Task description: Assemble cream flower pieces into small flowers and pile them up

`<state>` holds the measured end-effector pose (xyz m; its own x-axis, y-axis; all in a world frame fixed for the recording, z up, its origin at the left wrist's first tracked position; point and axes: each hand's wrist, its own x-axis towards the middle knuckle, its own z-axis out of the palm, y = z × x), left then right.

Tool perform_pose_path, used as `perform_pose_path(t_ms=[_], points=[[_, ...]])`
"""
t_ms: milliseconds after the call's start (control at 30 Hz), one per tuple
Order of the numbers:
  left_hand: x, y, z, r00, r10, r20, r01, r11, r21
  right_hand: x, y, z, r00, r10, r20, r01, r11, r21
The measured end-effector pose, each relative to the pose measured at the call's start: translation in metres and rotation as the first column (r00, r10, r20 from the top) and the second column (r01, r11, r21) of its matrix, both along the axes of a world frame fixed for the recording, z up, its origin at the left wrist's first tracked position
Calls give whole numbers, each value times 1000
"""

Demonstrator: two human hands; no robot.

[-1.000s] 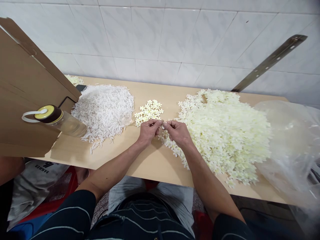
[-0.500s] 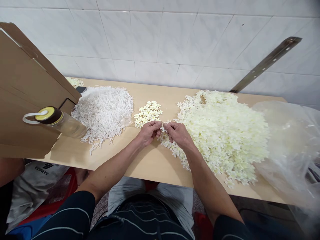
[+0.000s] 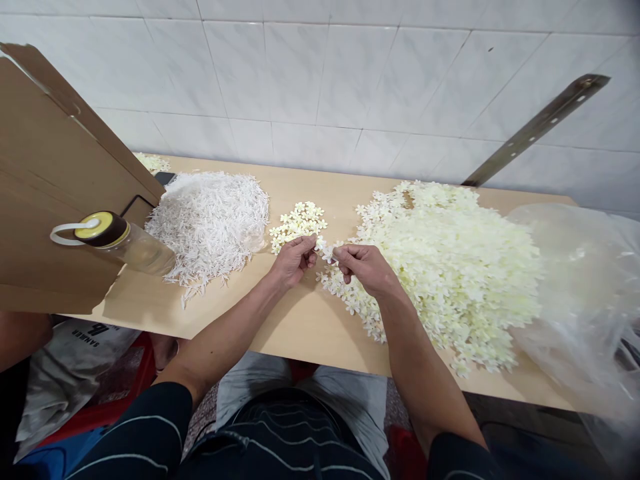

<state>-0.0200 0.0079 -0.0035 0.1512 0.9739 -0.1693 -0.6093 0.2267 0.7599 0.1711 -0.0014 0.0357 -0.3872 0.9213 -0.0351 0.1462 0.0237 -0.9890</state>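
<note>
My left hand (image 3: 294, 259) and my right hand (image 3: 364, 267) meet over the wooden table (image 3: 300, 320), fingers pinched together. Between the fingertips sits a small cream artificial flower (image 3: 326, 251); which hand grips it, and whether the left also pinches a white stem, I cannot make out. A large heap of cream flowers (image 3: 450, 267) spreads under and to the right of my right hand. Just beyond my left hand lies a small pile of flowers (image 3: 299, 223). Further left is a mound of thin white plastic stems (image 3: 213, 217).
A cardboard sheet (image 3: 45, 187) leans at the left with a capped clear bottle (image 3: 117, 243) in front of it. A clear plastic bag (image 3: 585, 293) lies at the right end. A tiled wall and a slanted metal bracket (image 3: 537, 127) stand behind the table.
My two hands have drawn slightly apart, the right moving a little to the right, and a small flower now shows between the fingertips.
</note>
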Motion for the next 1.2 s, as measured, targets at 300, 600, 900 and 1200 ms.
perform_pose_path(t_ms=[300,600,900,1200], points=[[2,-2,0,999,5,-54,-4,1000,2,0,0,0,999,-12,46,13,1000,-17],[3,-3,-3,991,17,-130,-12,999,41,10,1,9,934,-51,354,-15,983,183],[11,-12,-5,918,108,-382,-21,974,225,4,6,-3,930,-215,298,119,944,308],[14,-12,-10,866,199,-458,-30,936,350,-2,9,-16,954,-231,191,204,967,151]])
